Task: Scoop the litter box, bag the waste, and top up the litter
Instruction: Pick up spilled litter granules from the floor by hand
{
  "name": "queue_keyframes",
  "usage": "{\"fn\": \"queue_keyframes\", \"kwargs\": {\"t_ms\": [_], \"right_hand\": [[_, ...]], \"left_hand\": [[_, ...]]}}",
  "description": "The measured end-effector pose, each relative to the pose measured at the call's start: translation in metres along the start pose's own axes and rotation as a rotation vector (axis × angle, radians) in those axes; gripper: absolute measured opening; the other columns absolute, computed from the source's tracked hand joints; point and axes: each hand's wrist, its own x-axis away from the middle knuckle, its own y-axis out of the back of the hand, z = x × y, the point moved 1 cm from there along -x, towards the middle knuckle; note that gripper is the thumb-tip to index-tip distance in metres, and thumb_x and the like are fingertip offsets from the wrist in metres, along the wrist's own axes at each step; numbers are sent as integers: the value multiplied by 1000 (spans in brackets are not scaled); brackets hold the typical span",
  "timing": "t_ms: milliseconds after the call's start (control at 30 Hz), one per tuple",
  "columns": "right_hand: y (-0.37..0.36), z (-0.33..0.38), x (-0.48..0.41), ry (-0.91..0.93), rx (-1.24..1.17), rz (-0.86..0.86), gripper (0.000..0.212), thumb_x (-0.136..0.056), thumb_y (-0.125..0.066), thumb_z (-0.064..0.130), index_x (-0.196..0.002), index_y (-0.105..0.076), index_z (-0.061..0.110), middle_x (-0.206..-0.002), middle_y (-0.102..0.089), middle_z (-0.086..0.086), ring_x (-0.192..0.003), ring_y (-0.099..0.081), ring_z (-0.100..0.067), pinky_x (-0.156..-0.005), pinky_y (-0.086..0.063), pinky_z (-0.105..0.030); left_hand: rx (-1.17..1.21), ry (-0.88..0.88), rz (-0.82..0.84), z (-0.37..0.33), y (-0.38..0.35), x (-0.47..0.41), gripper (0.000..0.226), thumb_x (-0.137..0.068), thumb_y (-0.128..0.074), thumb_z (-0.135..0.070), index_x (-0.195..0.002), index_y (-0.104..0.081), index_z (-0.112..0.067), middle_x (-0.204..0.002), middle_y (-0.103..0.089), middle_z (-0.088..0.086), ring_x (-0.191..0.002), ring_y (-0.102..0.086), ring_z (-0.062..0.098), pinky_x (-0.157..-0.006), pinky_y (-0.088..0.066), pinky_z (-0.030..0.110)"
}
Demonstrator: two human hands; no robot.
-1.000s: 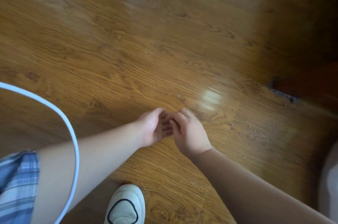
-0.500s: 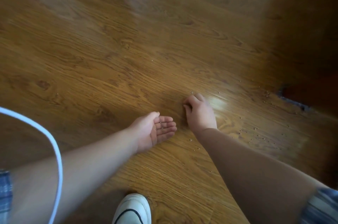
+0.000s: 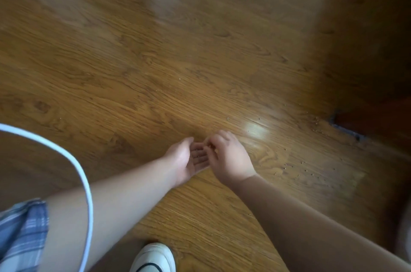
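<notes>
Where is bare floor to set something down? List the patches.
Mostly bare: the wood floor beyond both hands, and the patch between the white cord and the left hand. Crowded: right of the right hand, litter grains scatter toward the dark furniture edge.

Wide bare floor (image 3: 155, 60) is left open ahead and to the left, whereas passage is closed on the right by dark wooden furniture (image 3: 378, 120), hemmed at the near left by a looping white cord (image 3: 90, 216), and blocked below by a white shoe (image 3: 155, 257).
</notes>
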Motion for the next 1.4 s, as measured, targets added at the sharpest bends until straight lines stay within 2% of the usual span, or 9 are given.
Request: {"fn": "queue_keyframes", "kwargs": {"t_ms": [100,233,367,533,700,900,1100,1300,1400], "right_hand": [[8,-7,2,4,-41,-47,16,-94,-60,19,-96,-76,22,-90,-67,4,-90,-55,-22,-83,-46,-32],[20,-33,-35,-237,-77,-214,15,-94,-62,13,-104,-73,15,-99,-65,0,-98,-57,-22,-88,-49,-38],[18,-49,-54,-290,-34,-159,19,-93,-61,13,-110,-68,17,-107,-59,2,-105,-56,-20,-94,-49,-37],[13,-52,-53,-252,29,-193,3,-91,-63,11,-92,-66,11,-96,-56,-2,-94,-53,-23,-83,-47,-39],[10,-50,-52,-277,54,-204,6,-94,-61,12,-89,-64,11,-95,-59,-3,-95,-51,-22,-83,-44,-34],[-5,-32,-28,-153,143,21,13,-95,-59,18,-98,-70,14,-104,-64,-4,-102,-54,-25,-87,-47,-37],[-13,-28,21,-26,178,206,10,-97,-53,17,-101,-62,13,-105,-57,-4,-101,-54,-25,-83,-50,-38],[-2,-53,83,-18,165,309,11,-95,-50,13,-94,-56,22,-100,-54,1,-96,-52,-23,-77,-49,-38],[6,-64,110,-63,124,260,10,-95,-49,14,-94,-57,20,-99,-55,0,-95,-53,-25,-79,-49,-40]], "left_hand": [[17,5,37,-1,5,-4,49,-107,-31,-32,-98,-62,5,-76,-72,20,-68,-72,27,-57,-59,35],[15,-15,54,-6,7,-4,48,-106,-34,-31,-97,-64,5,-81,-71,20,-69,-72,28,-59,-61,34],[-61,-44,12,-14,10,2,46,-107,-34,-29,-97,-64,4,-82,-70,18,-74,-69,27,-66,-61,35],[-82,-25,18,-11,8,11,47,-107,-33,-29,-97,-64,5,-81,-70,19,-75,-69,28,-62,-60,34],[-90,-17,21,-8,12,17,45,-107,-34,-27,-99,-64,5,-83,-71,19,-75,-70,27,-63,-61,34],[-77,-30,22,-9,9,16,45,-106,-33,-27,-92,-64,2,-76,-71,17,-66,-71,25,-57,-60,32],[-130,-48,27,4,1,15,44,-105,-32,-26,-93,-64,2,-79,-71,16,-72,-70,24,-62,-60,32],[-234,-28,56,24,-15,11,42,-105,-34,-25,-97,-64,3,-85,-72,18,-79,-70,27,-70,-57,36],[-298,-10,83,35,-31,9,41,-105,-35,-24,-98,-64,3,-86,-71,18,-80,-70,28,-72,-57,37]]}}
